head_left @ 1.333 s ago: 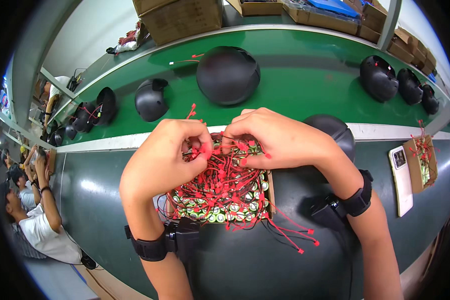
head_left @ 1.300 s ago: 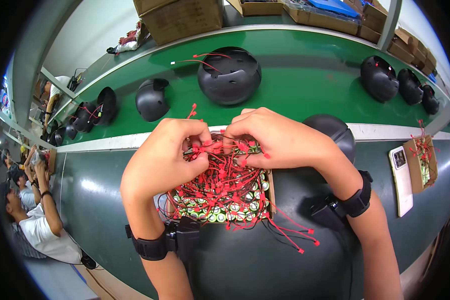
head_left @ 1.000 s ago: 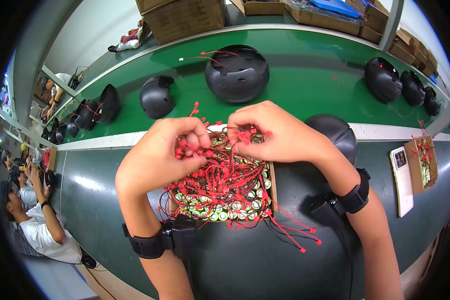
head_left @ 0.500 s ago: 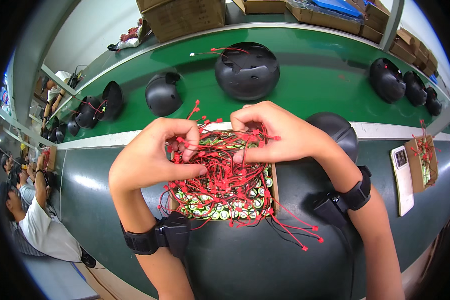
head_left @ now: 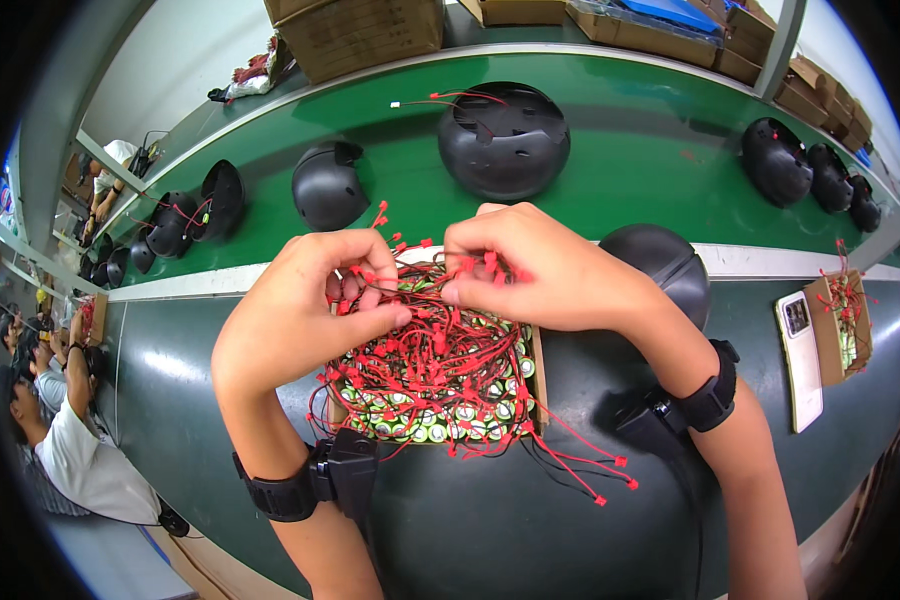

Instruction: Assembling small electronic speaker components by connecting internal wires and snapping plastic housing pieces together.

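Observation:
A cardboard box (head_left: 541, 385) stands in front of me, packed with green-and-white cylindrical batteries (head_left: 435, 432). Over them lies a tangle of red and black wires with red connectors (head_left: 435, 350). At the left of the tangle, my left hand (head_left: 315, 295) is closed, its fingers curled among the wires near the box's far edge. My right hand (head_left: 530, 265) pinches wires with red connectors at the far right side of the box. Exactly how many wires each hand grips is hidden by the fingers. Several leads hang over the box's near right corner.
Black rounded shells (head_left: 505, 140) rest on the green belt (head_left: 400, 170) beyond the box. Another black shell (head_left: 660, 270) sits by my right forearm. At right are a phone (head_left: 802, 360) and a smaller box of wired batteries (head_left: 842, 330). Other people (head_left: 90, 440) work at far left.
My right hand has shifted left, closer to my left hand, with its fingertips now nearer together on the wires. The left hand stays among the wires, and the whole view has shifted slightly.

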Motion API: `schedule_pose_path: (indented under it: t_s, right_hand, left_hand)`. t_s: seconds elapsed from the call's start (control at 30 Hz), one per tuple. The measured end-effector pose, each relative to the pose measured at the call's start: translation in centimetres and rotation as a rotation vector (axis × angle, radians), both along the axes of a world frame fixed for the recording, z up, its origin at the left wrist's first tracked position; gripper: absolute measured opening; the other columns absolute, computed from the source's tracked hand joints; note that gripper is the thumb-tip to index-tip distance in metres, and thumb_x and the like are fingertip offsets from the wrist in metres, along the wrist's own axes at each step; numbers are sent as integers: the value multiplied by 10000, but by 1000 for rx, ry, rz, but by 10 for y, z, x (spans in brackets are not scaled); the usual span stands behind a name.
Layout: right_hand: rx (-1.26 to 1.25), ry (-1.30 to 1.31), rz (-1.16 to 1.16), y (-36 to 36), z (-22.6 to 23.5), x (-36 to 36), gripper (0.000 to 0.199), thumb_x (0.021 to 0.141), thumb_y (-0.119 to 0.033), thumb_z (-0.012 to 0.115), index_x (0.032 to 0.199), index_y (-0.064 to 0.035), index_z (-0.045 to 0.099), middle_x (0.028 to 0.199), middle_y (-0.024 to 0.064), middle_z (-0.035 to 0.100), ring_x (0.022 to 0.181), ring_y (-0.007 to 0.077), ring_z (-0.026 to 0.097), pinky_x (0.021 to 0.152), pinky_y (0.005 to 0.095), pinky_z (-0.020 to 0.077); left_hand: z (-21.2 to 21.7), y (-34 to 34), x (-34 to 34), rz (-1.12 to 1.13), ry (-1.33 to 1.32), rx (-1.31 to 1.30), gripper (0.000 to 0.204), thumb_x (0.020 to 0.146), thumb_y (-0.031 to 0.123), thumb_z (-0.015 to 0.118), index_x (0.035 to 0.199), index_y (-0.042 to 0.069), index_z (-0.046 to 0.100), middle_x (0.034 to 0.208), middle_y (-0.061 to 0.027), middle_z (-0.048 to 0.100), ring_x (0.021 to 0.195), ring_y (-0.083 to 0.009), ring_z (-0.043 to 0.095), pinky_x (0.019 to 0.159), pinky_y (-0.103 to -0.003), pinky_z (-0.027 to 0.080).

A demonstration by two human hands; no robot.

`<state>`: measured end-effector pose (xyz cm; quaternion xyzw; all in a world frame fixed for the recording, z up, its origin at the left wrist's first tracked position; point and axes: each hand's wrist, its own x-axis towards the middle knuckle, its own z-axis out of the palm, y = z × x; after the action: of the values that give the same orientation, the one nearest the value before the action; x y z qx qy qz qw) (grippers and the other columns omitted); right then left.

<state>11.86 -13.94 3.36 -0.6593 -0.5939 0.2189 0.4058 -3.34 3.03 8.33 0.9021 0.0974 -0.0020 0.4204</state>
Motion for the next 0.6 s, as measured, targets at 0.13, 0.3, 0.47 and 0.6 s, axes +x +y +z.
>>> schedule_pose_path:
  t_s: [0.13,0.3,0.47,0.6]
  right_hand:
    - [-38,470,7,-3,-8,13,193,846,-115,649,745,-57,494,694,-51,447,668,32,404,568,229,360]
    - [50,546,-1,5,-15,4,323,859,-80,654,666,-92,396,639,-82,391,608,10,360,550,200,340]
    - [10,629,-123,9,-20,5,280,920,-174,636,690,-62,522,613,-81,461,588,5,394,525,213,320]
    - [24,614,-55,7,-22,10,270,940,-211,608,730,-45,576,631,-66,514,612,5,432,545,215,349]
  left_hand:
    - [8,-14,5,-14,60,200,196,650,-42,748,781,-13,606,696,-44,583,594,-110,537,550,-275,449]
    - [-11,-15,9,-68,-74,243,229,612,-70,702,825,-6,643,774,-123,626,789,-287,610,810,-374,507]
    - [-19,-20,14,-172,-148,395,303,566,-98,711,840,16,655,862,-82,640,870,-296,562,842,-369,455]
    - [-21,-22,17,-151,-115,416,235,582,-86,704,781,5,616,836,-82,632,837,-281,556,831,-366,442]
